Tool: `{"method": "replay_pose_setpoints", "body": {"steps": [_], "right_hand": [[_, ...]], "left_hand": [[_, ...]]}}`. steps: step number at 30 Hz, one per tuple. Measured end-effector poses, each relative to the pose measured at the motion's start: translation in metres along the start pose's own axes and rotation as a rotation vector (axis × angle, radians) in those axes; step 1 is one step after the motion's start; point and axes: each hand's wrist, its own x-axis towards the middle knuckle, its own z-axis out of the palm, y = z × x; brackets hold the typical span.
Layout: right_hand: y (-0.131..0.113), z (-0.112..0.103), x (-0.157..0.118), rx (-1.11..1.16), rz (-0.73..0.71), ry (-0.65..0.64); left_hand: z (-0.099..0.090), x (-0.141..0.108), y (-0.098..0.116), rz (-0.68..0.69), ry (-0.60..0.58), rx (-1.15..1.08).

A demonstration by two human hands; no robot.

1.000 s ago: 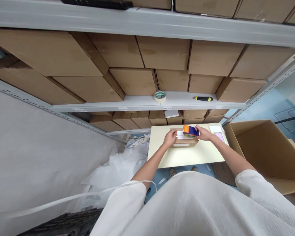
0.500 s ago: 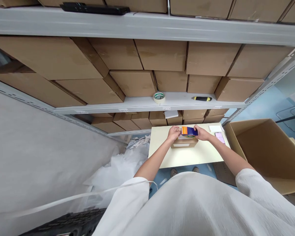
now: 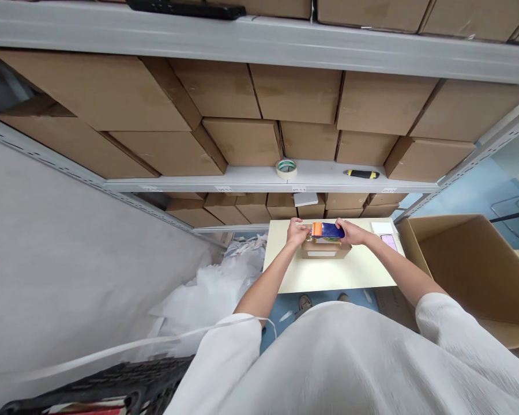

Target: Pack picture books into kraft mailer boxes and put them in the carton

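Note:
A small cardboard box (image 3: 326, 250) with a white label on its near side lies on the pale table (image 3: 294, 279). Just above its top is a blue and orange tape dispenser (image 3: 328, 230), its right end held in my right hand (image 3: 349, 231). My left hand (image 3: 297, 231) is at the dispenser's orange end, fingers pinched over the box's left part. Something clear and shiny, perhaps the tape's end, shows at those fingertips, too small to be sure.
A phone (image 3: 388, 241) and a white pad (image 3: 381, 227) lie on the table's right side. An open carton (image 3: 467, 271) stands to the right. Shelves ahead hold boxes, a tape roll (image 3: 286, 168) and a cutter (image 3: 362, 174). White wrapping (image 3: 211, 294) is piled at left.
The dispenser and both my hands have shifted slightly left relative to the box. The camera view has also moved a little.

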Motion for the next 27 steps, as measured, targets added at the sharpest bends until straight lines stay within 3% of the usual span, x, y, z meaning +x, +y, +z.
{"method": "replay_pose_setpoints", "body": {"steps": [6, 9, 23, 27], "right_hand": [[0.014, -0.019, -0.005, -0.127, 0.065, -0.005], [0.019, -0.023, -0.009, -0.16, 0.082, -0.004], [0.017, -0.019, 0.009, -0.229, 0.097, -0.051], [0.008, -0.021, 0.012, -0.233, 0.107, -0.064]], "left_hand": [[-0.058, 0.024, -0.013, -0.04, 0.103, -0.049], [-0.074, 0.03, -0.027, -0.086, 0.093, -0.04], [-0.061, 0.035, -0.081, -0.088, 0.129, -0.032], [-0.047, 0.029, -0.091, -0.125, 0.143, -0.107]]}}
